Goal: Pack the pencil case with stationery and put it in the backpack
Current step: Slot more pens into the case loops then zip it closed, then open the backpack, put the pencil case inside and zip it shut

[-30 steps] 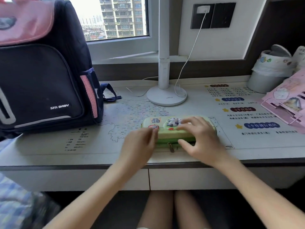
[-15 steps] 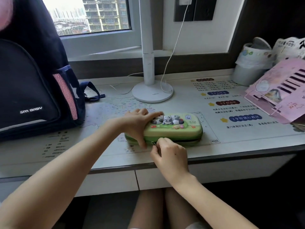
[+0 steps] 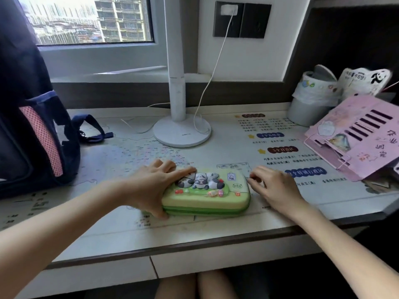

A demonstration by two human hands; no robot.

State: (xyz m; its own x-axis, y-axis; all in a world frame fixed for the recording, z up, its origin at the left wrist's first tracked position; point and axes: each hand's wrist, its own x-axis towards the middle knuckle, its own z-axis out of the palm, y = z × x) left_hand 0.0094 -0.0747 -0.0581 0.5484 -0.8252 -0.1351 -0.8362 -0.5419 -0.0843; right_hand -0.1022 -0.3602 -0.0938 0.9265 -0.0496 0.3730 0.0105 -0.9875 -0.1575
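A green pencil case [image 3: 216, 199] with pandas on its lid lies flat near the desk's front edge, lid down. My left hand [image 3: 151, 186] clamps its left end, thumb on the front side, fingers over the top. My right hand [image 3: 274, 188] is at the case's far right corner, fingertips pinched together on what looks like the zip pull, too small to make out. The dark blue and pink backpack [image 3: 32, 130] stands upright at the left of the desk.
A white lamp base [image 3: 182, 132] with its cable stands behind the case. A pink book stand [image 3: 356, 139] and a lined grey bin [image 3: 311, 102] sit at the right. A printed mat covers the desk [image 3: 216, 229].
My right hand has moved from the case's front side, near its middle, round to the far right corner. My left hand keeps holding the left end. The camera has shifted left.
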